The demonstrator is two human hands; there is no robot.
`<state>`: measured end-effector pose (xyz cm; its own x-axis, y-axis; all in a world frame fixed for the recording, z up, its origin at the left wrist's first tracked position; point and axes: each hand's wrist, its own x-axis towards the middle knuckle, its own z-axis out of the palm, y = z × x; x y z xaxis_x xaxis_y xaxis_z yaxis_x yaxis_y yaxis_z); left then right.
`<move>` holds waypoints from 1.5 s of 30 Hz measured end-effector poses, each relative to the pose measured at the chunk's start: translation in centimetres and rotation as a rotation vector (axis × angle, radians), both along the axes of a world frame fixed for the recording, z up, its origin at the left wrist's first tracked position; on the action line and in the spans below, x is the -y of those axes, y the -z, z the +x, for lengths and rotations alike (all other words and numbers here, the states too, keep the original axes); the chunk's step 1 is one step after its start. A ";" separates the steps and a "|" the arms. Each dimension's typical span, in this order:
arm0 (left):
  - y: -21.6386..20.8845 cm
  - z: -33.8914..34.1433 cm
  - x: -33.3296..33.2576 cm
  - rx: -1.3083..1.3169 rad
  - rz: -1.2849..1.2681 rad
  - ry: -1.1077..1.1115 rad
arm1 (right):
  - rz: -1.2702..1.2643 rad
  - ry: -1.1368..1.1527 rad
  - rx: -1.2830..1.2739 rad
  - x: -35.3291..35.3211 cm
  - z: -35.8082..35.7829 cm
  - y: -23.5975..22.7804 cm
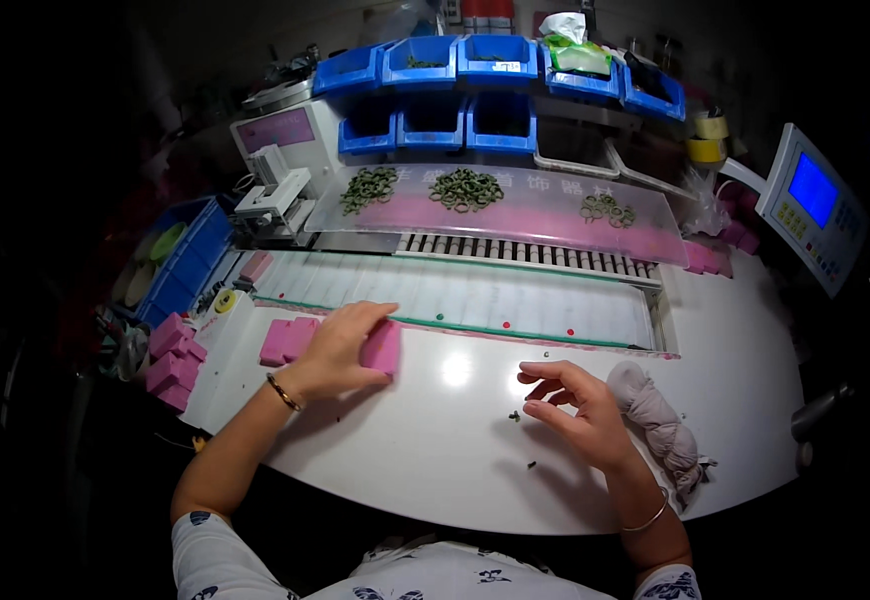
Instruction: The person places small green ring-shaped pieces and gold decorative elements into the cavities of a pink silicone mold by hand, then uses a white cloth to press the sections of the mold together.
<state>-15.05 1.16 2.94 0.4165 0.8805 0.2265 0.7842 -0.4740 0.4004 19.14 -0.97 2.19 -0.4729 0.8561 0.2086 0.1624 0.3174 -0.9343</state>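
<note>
My left hand (340,350) grips a pink rectangular block (383,347) standing on the white table (435,440), beside two more pink blocks (288,340) lying flat to its left. My right hand (577,403) hovers just above the table with fingers spread and slightly curled, holding nothing. A tiny dark green bit (515,416) lies under its fingertips. A twisted skein of pale beige cord (658,422) lies right beside that hand.
A stack of pink blocks (173,360) sits at the table's left edge. A clear sloped shelf (500,205) carries piles of green rings (466,188). Blue bins (475,60) stand behind, a slatted conveyor (515,250) below, and a control panel with a screen (812,205) at right.
</note>
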 end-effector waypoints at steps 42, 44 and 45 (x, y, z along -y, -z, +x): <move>2.4 15.7 -0.5 1.895 -1.036 0.054 | 0.289 -0.181 -0.011 1.2 -1.1 0.3; 2.7 15.6 -0.4 1.913 -1.000 0.046 | 0.187 -0.189 -0.039 1.1 -0.9 0.2; 2.7 15.9 -0.3 1.914 -1.002 0.041 | 0.183 -0.190 -0.040 1.0 -0.9 0.2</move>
